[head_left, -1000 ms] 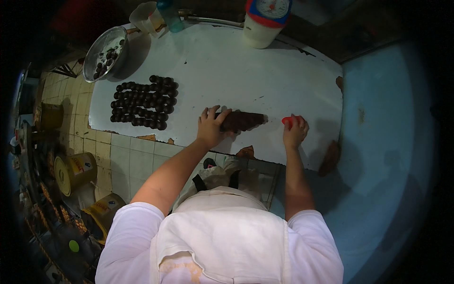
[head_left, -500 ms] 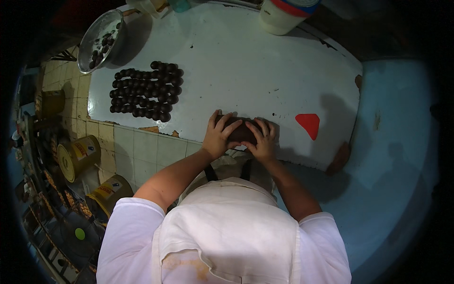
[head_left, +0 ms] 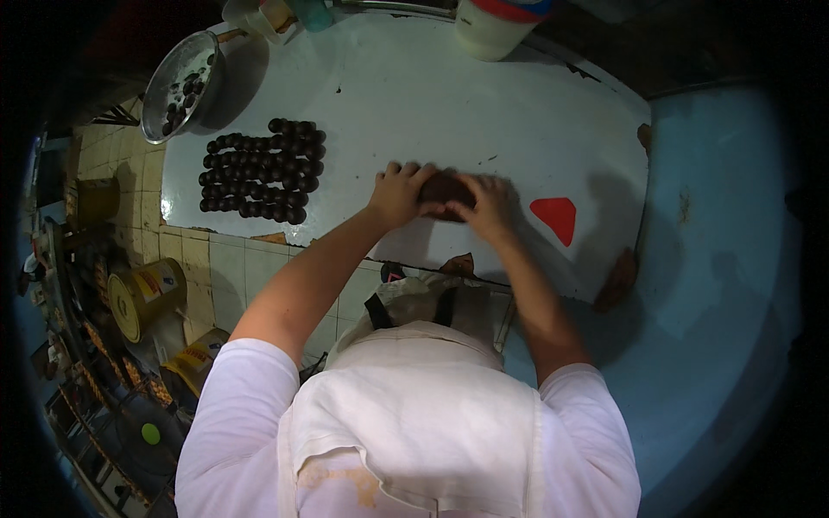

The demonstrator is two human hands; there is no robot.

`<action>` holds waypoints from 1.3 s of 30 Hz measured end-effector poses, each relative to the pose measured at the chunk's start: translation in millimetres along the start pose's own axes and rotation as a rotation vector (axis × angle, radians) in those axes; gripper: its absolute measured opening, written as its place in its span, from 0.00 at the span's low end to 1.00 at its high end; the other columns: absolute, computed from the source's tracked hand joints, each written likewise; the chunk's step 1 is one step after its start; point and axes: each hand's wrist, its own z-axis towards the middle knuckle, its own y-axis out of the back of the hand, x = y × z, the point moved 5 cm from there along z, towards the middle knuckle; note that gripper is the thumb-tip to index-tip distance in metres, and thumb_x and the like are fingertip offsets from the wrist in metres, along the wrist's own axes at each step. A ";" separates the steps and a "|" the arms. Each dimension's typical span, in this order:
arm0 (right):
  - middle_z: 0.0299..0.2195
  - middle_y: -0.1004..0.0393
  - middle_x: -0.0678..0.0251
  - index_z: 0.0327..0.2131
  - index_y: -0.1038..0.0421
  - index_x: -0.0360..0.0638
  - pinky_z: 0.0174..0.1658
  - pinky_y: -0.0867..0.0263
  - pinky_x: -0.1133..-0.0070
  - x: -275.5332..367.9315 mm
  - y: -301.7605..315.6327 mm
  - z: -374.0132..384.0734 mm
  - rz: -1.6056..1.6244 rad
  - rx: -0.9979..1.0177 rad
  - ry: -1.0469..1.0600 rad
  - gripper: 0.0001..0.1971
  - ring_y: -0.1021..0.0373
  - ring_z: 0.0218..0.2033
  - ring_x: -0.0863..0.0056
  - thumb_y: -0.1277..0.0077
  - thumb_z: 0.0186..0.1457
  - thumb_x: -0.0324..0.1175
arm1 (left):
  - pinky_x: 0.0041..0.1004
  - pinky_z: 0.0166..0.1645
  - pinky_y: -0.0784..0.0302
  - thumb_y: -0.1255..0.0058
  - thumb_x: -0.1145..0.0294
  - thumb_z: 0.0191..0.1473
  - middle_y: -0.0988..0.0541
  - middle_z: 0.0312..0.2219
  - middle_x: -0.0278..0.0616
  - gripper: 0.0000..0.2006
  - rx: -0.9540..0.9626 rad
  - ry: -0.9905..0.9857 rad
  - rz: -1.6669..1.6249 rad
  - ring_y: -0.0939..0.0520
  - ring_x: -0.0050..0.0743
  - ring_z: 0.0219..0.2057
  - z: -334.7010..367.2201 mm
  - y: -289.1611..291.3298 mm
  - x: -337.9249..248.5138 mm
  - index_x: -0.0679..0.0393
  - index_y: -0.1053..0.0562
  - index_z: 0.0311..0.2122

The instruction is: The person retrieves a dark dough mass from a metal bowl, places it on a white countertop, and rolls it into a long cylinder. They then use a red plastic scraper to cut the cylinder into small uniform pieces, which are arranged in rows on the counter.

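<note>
Between my hands, on the white tabletop, is a lump of dark brown dough. My left hand grips its left side with curled fingers. From the other side my right hand wraps round it, thumb across the front. To the left, several rows of dark brown balls lie close together on the table. A red triangular scraper rests flat to the right of my right hand.
A metal bowl with white powder and several dark balls stands at the far left. A white tub with a red and blue lid is at the back edge. Yellow buckets stand on the tiled floor at left. The table has chipped edges.
Both hands have pushed the dough away from me, from the table's near edge farther onto the tabletop. The view has shifted slightly.
</note>
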 end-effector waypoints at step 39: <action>0.68 0.41 0.66 0.67 0.38 0.65 0.64 0.53 0.46 -3.5 -3.5 -28.3 -0.229 -0.206 -0.036 0.42 0.47 0.68 0.56 0.34 0.49 0.52 | 0.58 0.63 0.41 0.36 0.42 0.49 0.33 0.63 0.37 0.39 -0.161 -0.068 -0.029 0.36 0.54 0.64 12.7 -28.6 -29.0 0.36 0.35 0.66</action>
